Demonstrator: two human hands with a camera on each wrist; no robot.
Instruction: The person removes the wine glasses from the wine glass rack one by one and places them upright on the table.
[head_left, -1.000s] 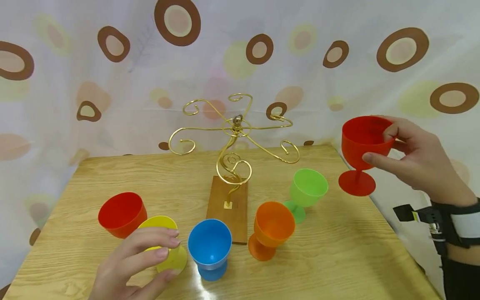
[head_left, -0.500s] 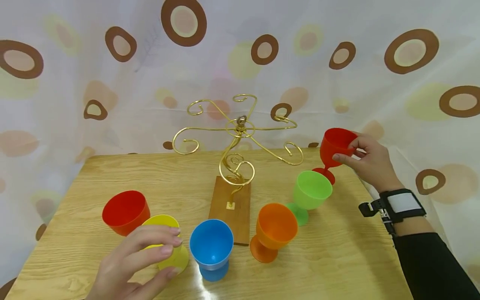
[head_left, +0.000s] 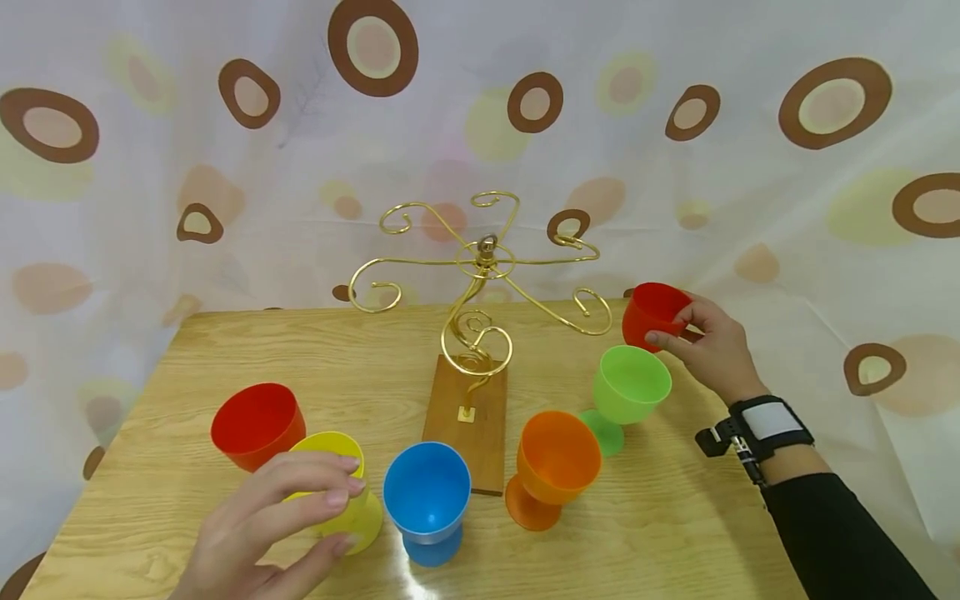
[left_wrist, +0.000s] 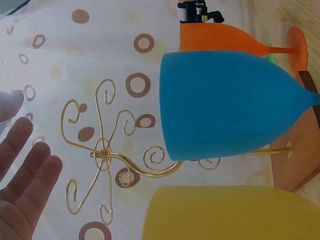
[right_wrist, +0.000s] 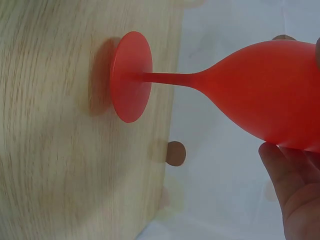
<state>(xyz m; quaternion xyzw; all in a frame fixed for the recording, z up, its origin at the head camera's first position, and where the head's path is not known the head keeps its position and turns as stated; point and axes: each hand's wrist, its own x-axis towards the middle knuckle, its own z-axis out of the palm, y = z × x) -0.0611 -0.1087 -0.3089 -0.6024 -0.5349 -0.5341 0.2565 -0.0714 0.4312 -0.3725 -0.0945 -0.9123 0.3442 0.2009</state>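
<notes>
My right hand [head_left: 708, 346] grips a red plastic goblet [head_left: 648, 317] by its bowl, behind the green goblet [head_left: 632, 385]. In the right wrist view the stem and round foot of that red goblet [right_wrist: 265, 92] face the table, with a shadow beside the foot; I cannot tell whether it touches the wood. My left hand [head_left: 270, 525] hovers with loosely bent fingers in front of the yellow goblet [head_left: 363, 521], hiding part of it. Fingers [left_wrist: 37, 185] in the left wrist view hold nothing. Beside it stands a blue goblet [head_left: 427, 492], then an orange goblet [head_left: 558, 458].
A second red goblet [head_left: 258, 427] stands at the left, its stem hidden. Mid-table, a gold wire stand [head_left: 486, 262] with curled arms rises from a wooden base [head_left: 487, 450]. Behind the wooden table [head_left: 360, 358] hangs a patterned curtain [head_left: 450, 125].
The right hand has brought the red goblet leftward and down from beyond the table's right side to behind the green goblet. My left hand has stayed nearly still.
</notes>
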